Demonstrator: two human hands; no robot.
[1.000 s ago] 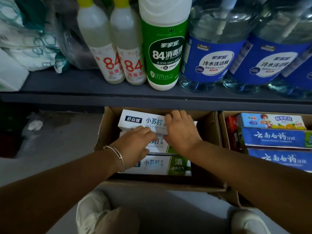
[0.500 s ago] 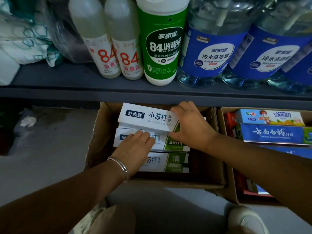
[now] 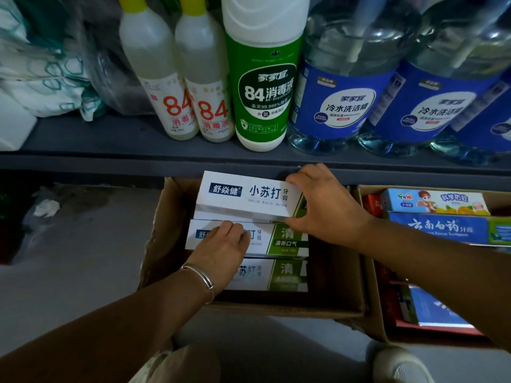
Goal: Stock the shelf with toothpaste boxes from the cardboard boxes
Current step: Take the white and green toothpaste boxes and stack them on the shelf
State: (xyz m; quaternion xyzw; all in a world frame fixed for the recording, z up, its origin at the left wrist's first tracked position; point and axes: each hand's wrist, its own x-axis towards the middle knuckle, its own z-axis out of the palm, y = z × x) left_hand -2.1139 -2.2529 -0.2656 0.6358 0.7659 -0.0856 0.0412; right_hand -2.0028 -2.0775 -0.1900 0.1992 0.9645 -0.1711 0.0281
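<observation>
Right hand (image 3: 323, 205) grips the top white-and-green toothpaste box (image 3: 246, 196) over the open brown cardboard box (image 3: 163, 233), hiding its right end; left hand (image 3: 224, 244) rests flat, fingers straight, on the second toothpaste box (image 3: 282, 239), covering its label.

White-and-green toothpaste boxes (image 3: 249, 239) lie flat in an open cardboard box (image 3: 154, 244) below the shelf (image 3: 83, 161)

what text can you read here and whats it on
"84消毒液", "家家宜": green bottle
"84 消毒": two pale bottles
"家家宜 冷水洗洁精": blue jugs
"舒焱健 小苏打 牙膏": top box
"清新口气": second box
"云南白药 牙膏": blue box
Finer print: unreadable.
</observation>
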